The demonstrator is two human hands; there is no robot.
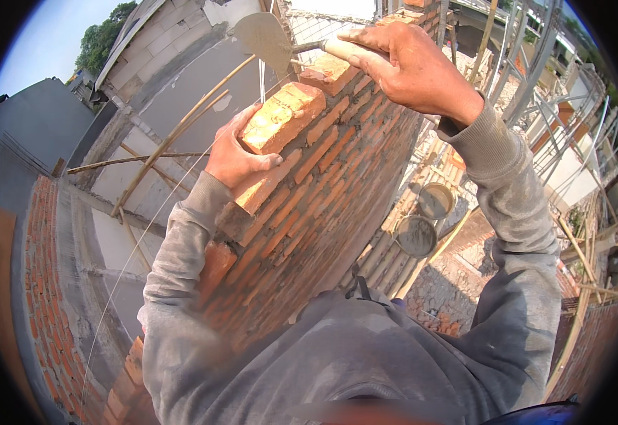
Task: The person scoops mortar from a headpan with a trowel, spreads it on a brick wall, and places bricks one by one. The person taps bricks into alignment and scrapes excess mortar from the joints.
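Observation:
My left hand grips an orange brick by its near end, thumb on one side and fingers on the other. That brick lies along the top of a brick wall with grey mortar joints. Another brick sits just beyond its far end. In my right hand is the handle of a trowel, held above the wall top. The trowel's blade, coated with grey mortar, hangs left of the far brick, close above the wall.
Two round buckets, one with grey mortar, stand on a bamboo platform right of the wall. Bamboo poles cross at the left. A thin string runs along the left side. Metal scaffolding rises at the far right.

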